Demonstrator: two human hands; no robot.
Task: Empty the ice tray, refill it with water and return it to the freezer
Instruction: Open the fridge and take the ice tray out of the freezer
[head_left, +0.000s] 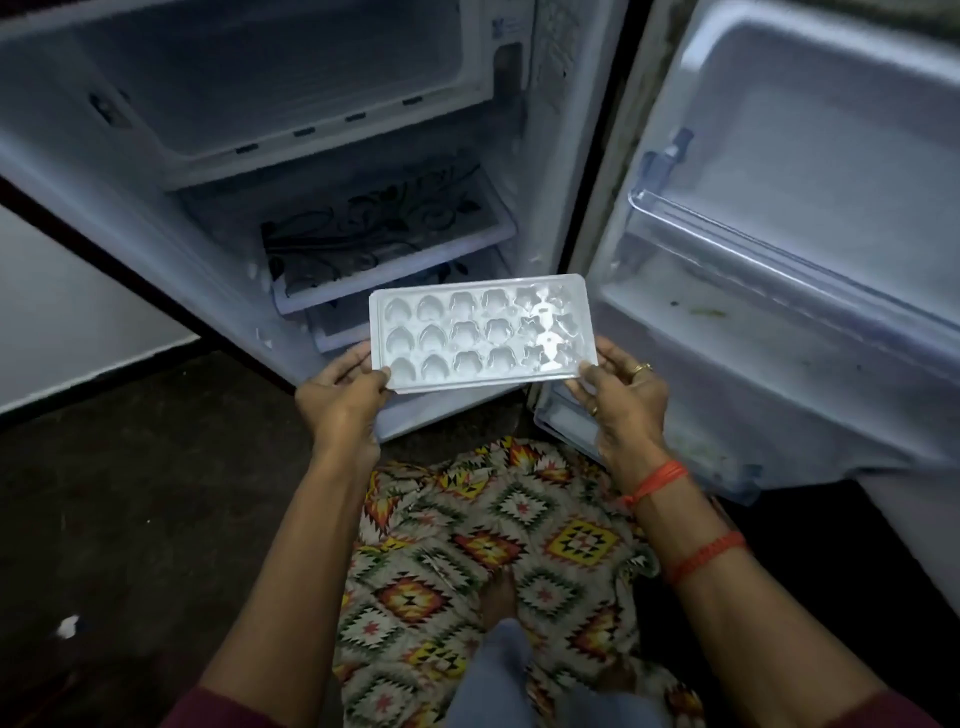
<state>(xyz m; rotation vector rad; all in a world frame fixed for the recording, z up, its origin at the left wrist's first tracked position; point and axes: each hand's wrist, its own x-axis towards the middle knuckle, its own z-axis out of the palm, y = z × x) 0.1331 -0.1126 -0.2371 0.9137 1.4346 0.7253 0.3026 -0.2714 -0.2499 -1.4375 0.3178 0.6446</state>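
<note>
I hold a white plastic ice tray (480, 332) level in front of the open fridge, just below its shelves. My left hand (343, 395) grips its left short edge and my right hand (621, 397) grips its right short edge. The tray has three rows of shaped cells; those at the right end glisten. The freezer compartment (291, 98) stands open at the top of the fridge, and its inside looks bare. I cannot tell whether the cells hold ice or water.
Glass shelves (384, 234) with a dark floral print sit below the freezer. The fridge door (779, 260) hangs open on the right with a clear door rack (737, 228). Dark floor lies to the left, with a white wall (62, 312) beyond. Patterned cloth covers my legs.
</note>
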